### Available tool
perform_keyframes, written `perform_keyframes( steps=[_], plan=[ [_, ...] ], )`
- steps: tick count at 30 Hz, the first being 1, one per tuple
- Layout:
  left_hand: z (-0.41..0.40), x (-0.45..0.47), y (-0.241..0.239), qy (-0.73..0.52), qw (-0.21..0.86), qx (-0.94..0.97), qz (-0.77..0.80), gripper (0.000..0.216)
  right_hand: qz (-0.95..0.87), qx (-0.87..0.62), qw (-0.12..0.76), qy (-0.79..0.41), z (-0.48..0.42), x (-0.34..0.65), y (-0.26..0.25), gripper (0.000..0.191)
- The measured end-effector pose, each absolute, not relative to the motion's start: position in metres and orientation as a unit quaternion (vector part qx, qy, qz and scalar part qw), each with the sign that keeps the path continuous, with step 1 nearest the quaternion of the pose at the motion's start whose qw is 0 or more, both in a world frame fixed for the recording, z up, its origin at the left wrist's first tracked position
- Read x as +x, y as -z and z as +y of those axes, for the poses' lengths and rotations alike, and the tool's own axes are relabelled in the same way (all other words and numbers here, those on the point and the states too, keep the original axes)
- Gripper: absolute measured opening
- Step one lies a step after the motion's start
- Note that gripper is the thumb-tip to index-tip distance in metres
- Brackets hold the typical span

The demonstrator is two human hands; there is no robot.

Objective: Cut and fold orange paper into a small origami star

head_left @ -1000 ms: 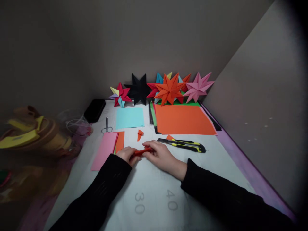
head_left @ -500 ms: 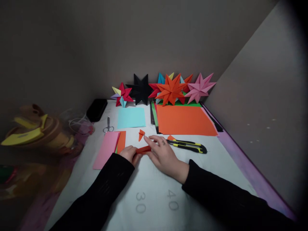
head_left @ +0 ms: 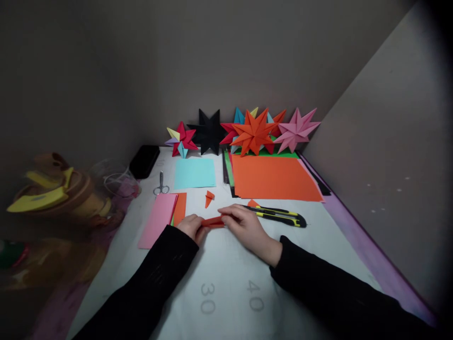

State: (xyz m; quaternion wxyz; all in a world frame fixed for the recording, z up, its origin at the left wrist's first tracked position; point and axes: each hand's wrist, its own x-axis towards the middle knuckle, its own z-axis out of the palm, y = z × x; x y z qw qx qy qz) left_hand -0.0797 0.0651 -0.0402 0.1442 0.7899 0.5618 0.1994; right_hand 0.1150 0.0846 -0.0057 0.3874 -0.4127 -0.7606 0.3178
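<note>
Between my hands is a narrow folded strip of orange paper (head_left: 213, 222). My left hand (head_left: 191, 228) pinches its left end. At the right end, the fingers of my right hand (head_left: 246, 228) close on it, partly hiding that end. Just beyond the strip lies a small folded orange paper piece (head_left: 209, 199) on the white mat. A black and yellow utility knife (head_left: 281, 216) rests right of my right hand, with another orange scrap (head_left: 252, 203) partly under it. Beside my left hand lie pink paper sheets (head_left: 158, 221) and an orange sheet (head_left: 180, 207).
Small scissors (head_left: 161, 184), light blue paper (head_left: 195, 173) and a stack of orange sheets (head_left: 278, 178) lie farther back. Folded paper stars, among them a black one (head_left: 209, 132) and an orange one (head_left: 255, 133), stand along the wall. A dark phone (head_left: 145, 161) is at the back left.
My right hand's raised fingers have come down and closed on the right end of the orange strip. My left hand keeps its hold. The view has shifted slightly.
</note>
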Motion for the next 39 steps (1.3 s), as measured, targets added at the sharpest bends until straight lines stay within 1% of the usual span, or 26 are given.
perform_keyframes(
  steps=[4, 10, 15, 17, 19, 25, 29, 32, 36, 39],
  plan=[
    [0.064, -0.079, 0.040, -0.222, 0.160, 0.783, 0.559, 0.022, -0.752, -0.404, 0.387, -0.349, 0.085, 0.114, 0.007, 0.021],
    [0.064, -0.078, 0.042, -0.205, 0.135, 0.789, 0.564, 0.028, -0.774, -0.402, 0.395, -0.287, 0.082, 0.113, 0.007, 0.016],
    [0.064, -0.079, 0.043, -0.210, 0.127, 0.789, 0.563, 0.024, -0.841, -0.344, 0.389, -0.150, 0.079, 0.116, 0.006, 0.035],
    [0.065, -0.080, 0.044, -0.217, 0.136, 0.788, 0.559, 0.022, -0.868, -0.319, 0.365, -0.106, 0.077, 0.117, 0.004, 0.038],
    [0.065, -0.080, 0.045, -0.221, 0.143, 0.790, 0.554, 0.023, -0.883, -0.305, 0.346, -0.090, 0.076, 0.117, 0.002, 0.039],
    [0.065, -0.078, 0.044, -0.226, 0.133, 0.789, 0.555, 0.026, -0.898, -0.303, 0.305, -0.091, 0.074, 0.115, 0.000, 0.043],
    [0.064, -0.078, 0.044, -0.233, 0.141, 0.788, 0.552, 0.024, -0.904, -0.302, 0.288, -0.094, 0.073, 0.114, 0.000, 0.049],
    [0.064, -0.078, 0.044, -0.235, 0.144, 0.786, 0.553, 0.028, -0.911, -0.301, 0.266, -0.093, 0.073, 0.114, 0.000, 0.049],
    [0.065, -0.078, 0.044, -0.239, 0.146, 0.787, 0.549, 0.031, -0.911, -0.298, 0.266, -0.103, 0.073, 0.114, 0.000, 0.049],
    [0.065, -0.078, 0.044, -0.234, 0.147, 0.791, 0.546, 0.028, -0.910, -0.290, 0.271, -0.120, 0.073, 0.113, 0.000, 0.050]
  ],
)
